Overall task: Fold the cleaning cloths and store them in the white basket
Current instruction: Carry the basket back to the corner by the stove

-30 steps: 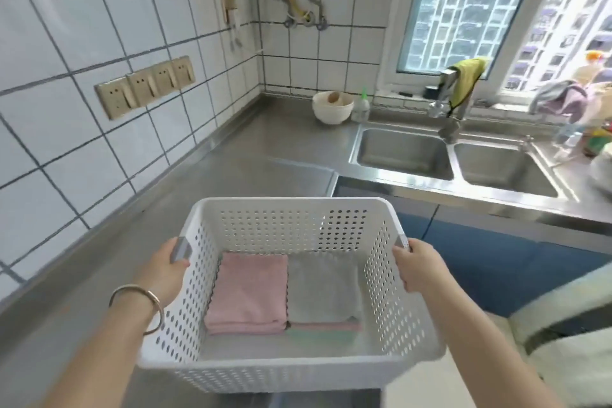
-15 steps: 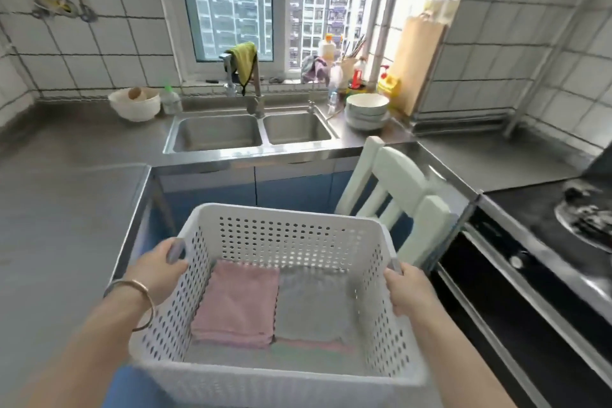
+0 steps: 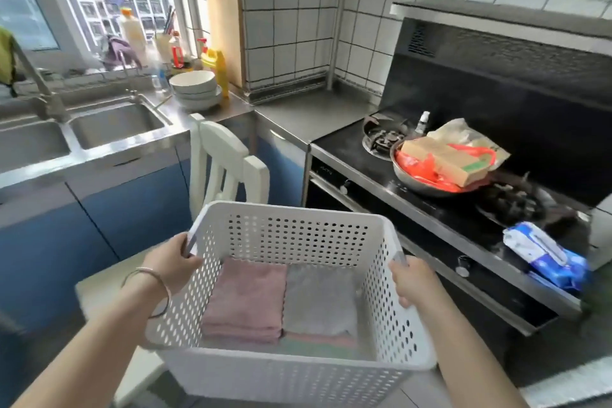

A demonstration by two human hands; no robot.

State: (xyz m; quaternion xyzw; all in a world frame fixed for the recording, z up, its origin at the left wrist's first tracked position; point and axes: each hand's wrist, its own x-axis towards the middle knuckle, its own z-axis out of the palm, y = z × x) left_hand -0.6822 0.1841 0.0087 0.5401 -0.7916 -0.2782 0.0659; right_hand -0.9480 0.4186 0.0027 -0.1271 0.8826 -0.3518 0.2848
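The fingers of the left hand (image 3: 172, 262) are curling around the grey handle on the left rim of the white basket (image 3: 291, 371), and the fingers of the right hand (image 3: 415, 281) are curling around the handle on its right rim. Both hands are holding the basket in the air. Inside the basket, a folded pink cloth (image 3: 246, 300) is lying just beside a folded grey cloth (image 3: 319, 303), touching it. Behind the basket a white chair (image 3: 222, 159) is standing.
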